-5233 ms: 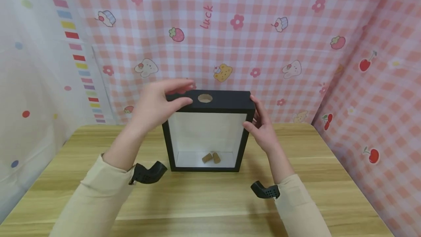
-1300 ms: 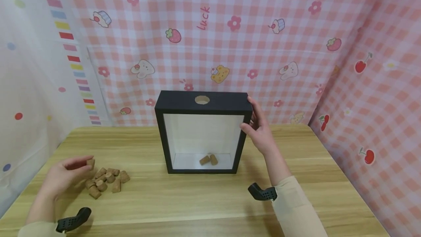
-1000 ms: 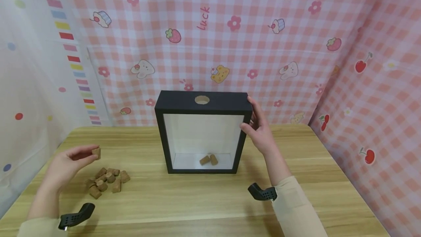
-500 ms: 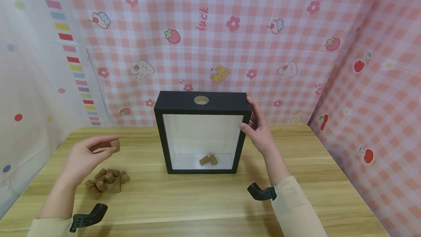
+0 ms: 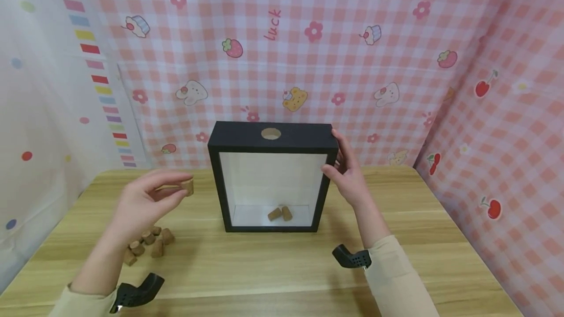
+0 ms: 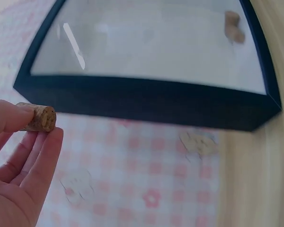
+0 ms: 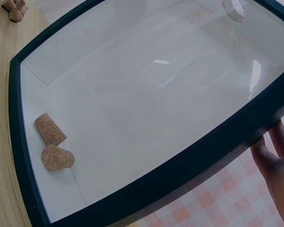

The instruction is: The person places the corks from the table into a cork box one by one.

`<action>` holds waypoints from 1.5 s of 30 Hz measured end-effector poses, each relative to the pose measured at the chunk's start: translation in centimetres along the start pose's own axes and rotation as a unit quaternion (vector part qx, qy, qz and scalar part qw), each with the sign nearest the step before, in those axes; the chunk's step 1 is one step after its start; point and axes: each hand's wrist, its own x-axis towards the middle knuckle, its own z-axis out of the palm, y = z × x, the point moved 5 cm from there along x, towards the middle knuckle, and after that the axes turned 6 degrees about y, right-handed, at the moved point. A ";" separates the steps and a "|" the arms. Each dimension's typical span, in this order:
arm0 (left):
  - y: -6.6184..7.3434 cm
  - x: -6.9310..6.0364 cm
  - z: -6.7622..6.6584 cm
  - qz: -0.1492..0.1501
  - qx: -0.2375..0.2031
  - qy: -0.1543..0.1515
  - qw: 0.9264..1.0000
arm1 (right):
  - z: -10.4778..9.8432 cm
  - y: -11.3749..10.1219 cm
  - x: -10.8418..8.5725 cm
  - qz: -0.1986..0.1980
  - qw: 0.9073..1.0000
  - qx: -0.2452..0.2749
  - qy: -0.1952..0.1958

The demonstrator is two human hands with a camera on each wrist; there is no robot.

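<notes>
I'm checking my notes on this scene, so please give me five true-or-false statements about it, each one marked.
1. The left hand pinches a cork. True.
2. The right hand is apart from the black box. False: it holds the box's right side.
3. Two corks lie inside the box. True.
4. The round hole is in the box's bottom. False: it is in the top.
5. Loose corks lie on the table, left of the box. True.
</notes>
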 end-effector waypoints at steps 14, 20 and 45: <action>5.4 2.8 3.5 0.105 -0.079 -0.023 0.991 | 0.0 0.0 0.0 -0.009 1.000 0.011 -0.005; 7.7 4.0 5.2 0.158 -0.070 -0.032 0.984 | 0.0 0.0 0.0 -0.011 1.000 0.017 -0.008; 10.6 9.9 10.6 0.154 0.041 0.040 0.986 | 0.0 0.3 0.1 -0.019 1.000 0.022 -0.008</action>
